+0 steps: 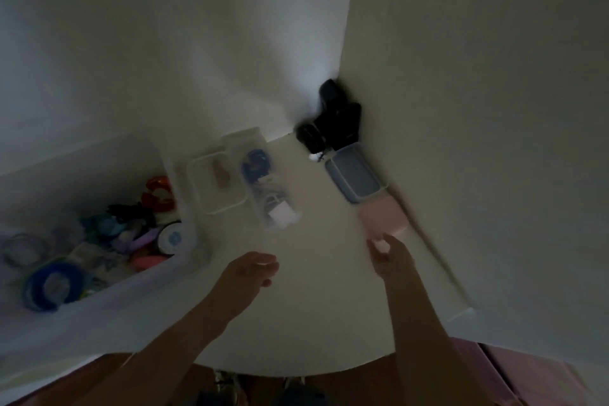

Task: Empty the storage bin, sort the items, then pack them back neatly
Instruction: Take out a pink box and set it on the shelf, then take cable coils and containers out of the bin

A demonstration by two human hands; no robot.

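Apparently both hands hover over the table; left hand (252,272) loosely curled; right hand (389,254) unclear.

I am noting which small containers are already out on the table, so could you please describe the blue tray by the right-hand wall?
The blue tray is a shallow rectangular container, apparently plastic, grey-blue with a paler rim. It looks empty and lies flat on the white table, along the wall. Dark objects sit beyond its far end, a pink container beside its near end. Neither hand touches it.
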